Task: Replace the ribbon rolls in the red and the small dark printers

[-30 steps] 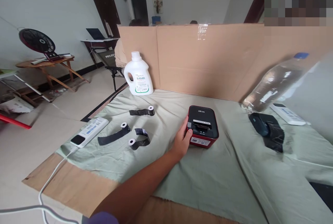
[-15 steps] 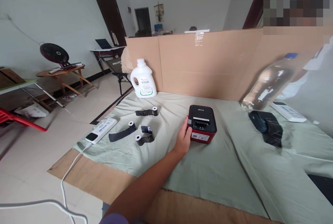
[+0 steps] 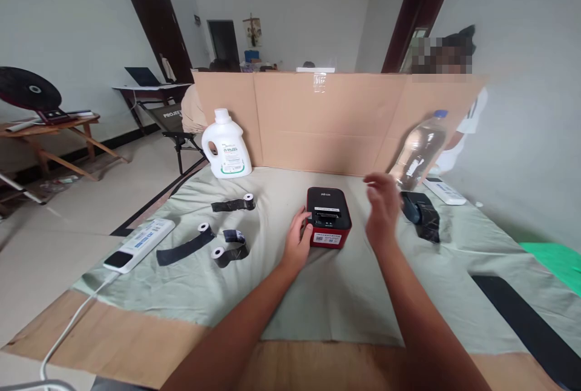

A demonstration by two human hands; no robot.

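Note:
A red and black receipt printer [image 3: 327, 216] stands upright on the cloth in front of me. My left hand [image 3: 298, 238] grips its near left corner, with the fingers along the left side and the thumb at the front. My right hand [image 3: 380, 204] is raised to the right of the printer, apart from it, with nothing in it and its slightly blurred fingers spread. To the left lie three small rolls of black paper: one roll [image 3: 233, 204] at the back, another roll [image 3: 186, 246] with its strip stretched out, and a third roll [image 3: 230, 253] nearer the printer.
A white power strip [image 3: 140, 246] with a cable lies at the left. A white detergent jug [image 3: 228, 147] and a clear bottle [image 3: 418, 152] stand before a cardboard screen [image 3: 308, 124]. Right are a black item [image 3: 422, 214], a second white strip [image 3: 445, 190] and a person [image 3: 467, 112].
My right hand has come into view at the right of the printer. The view has turned right, so things appear shifted left. My left hand stays at the printer.

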